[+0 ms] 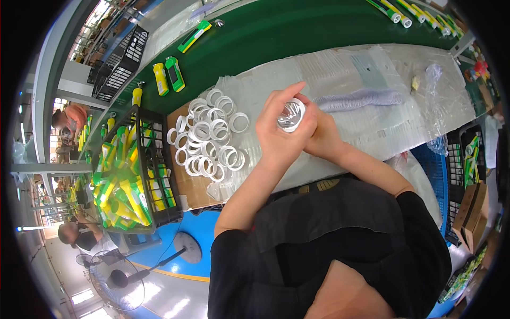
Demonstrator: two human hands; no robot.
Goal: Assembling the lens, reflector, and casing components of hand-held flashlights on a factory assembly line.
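Observation:
Both hands meet over the plastic-covered bench, closed around a flashlight head (291, 115) with a white rim and a shiny reflector facing up. My left hand (273, 133) wraps its left side, with the index finger stretched past the far rim. On the other side, my right hand (323, 137) grips it, thumb near the rim. Whatever lies below the rim is hidden by the fingers. Left of my hands, a loose pile of white rings (204, 138) lies on cardboard and plastic sheeting. Beyond my right hand stretches a long row of thin, nested clear discs (361, 100).
A black crate (172, 212) full of yellow-green flashlights stands at the left. Several more flashlights (174, 74) lie on the green belt beyond the bench. Crumpled clear plastic (434, 80) is at the far right. A pedestal fan (119, 279) and other people are off to the left.

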